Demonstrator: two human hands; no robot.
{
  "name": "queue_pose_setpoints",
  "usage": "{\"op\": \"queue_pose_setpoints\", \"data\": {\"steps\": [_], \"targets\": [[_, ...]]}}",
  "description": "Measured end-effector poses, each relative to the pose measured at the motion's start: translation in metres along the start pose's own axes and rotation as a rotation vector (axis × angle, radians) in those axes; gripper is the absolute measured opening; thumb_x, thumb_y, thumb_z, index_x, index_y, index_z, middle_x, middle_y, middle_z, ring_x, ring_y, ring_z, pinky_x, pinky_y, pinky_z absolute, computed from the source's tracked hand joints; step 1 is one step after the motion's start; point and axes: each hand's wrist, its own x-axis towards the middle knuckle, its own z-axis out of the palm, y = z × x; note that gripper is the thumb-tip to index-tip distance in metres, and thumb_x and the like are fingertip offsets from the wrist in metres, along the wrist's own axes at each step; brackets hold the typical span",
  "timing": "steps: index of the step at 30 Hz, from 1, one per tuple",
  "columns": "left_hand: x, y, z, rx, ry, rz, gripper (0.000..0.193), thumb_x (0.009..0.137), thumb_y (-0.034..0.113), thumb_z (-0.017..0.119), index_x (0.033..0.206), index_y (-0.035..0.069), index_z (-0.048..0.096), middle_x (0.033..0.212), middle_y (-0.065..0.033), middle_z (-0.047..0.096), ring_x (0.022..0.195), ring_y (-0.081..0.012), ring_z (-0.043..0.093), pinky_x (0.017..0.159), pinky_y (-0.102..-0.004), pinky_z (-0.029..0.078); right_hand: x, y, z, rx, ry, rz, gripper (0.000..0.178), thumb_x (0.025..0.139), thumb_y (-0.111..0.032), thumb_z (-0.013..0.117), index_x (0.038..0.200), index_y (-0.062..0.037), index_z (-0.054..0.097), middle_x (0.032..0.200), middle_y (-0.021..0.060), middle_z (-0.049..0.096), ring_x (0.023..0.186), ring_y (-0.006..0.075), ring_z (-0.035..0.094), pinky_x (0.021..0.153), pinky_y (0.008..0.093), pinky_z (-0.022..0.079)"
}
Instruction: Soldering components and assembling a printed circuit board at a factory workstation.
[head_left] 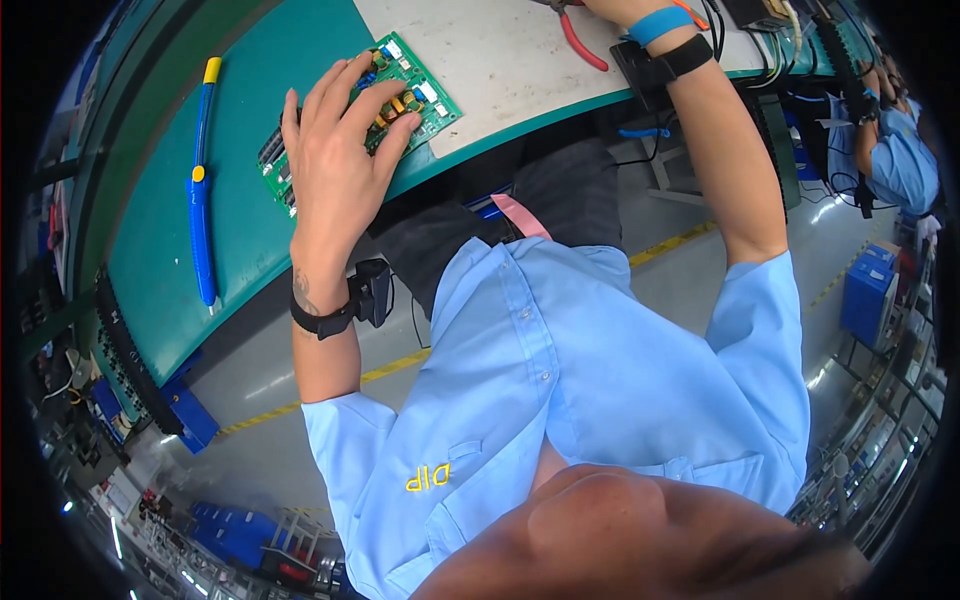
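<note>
I see a blue-yellow stick (201, 200) lying aside. The left hand (340, 150), fingers spread, rests on the green board (436, 110) on the table (255, 75), maybe steadying it. Beside red-handled pliers (582, 42), the right hand's (622, 8) fingers: can't tell.

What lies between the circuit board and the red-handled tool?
In the head view, only a pale, smudged surface shows between the circuit board and the red-handled tool.

Board (432, 112) lies across mat (255, 75) and sheet (490, 60), under the left hand (338, 150); pen (200, 195) left of it; right of it, pliers (582, 45), seemingly in the right hand (618, 8)
</note>
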Motion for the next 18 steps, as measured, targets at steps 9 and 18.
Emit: {"op": "queue_pose_setpoints", "data": {"steps": [9,18], "targets": [[-0.006,-0.004,0.002,0.015,0.020,-0.003,0.032,0.087,0.032,0.080,0.114,0.017,0.076,0.141,-0.0069,0.063,0.136,-0.0304,0.053,0.119,-0.0608,0.027,-0.042,-0.049,-0.049,0.378,-0.048,-0.283,0.015,0.089,-0.008,0.059,0.094,0.0028,0.069,0.089,0.0242,0.069,0.087,0.0422,0.068,0.080,0.0506,0.052],[0.000,-0.005,0.002,0.053,0.018,0.061,0.032,0.090,0.033,0.078,0.118,0.019,0.076,0.140,-0.0039,0.065,0.133,-0.0275,0.057,0.119,-0.0581,0.029,-0.062,-0.094,-0.072,0.436,-0.386,-0.392,0.015,0.088,-0.012,0.061,0.082,-0.0002,0.068,0.080,0.0206,0.068,0.079,0.0409,0.069,0.070,0.0491,0.053]]}}
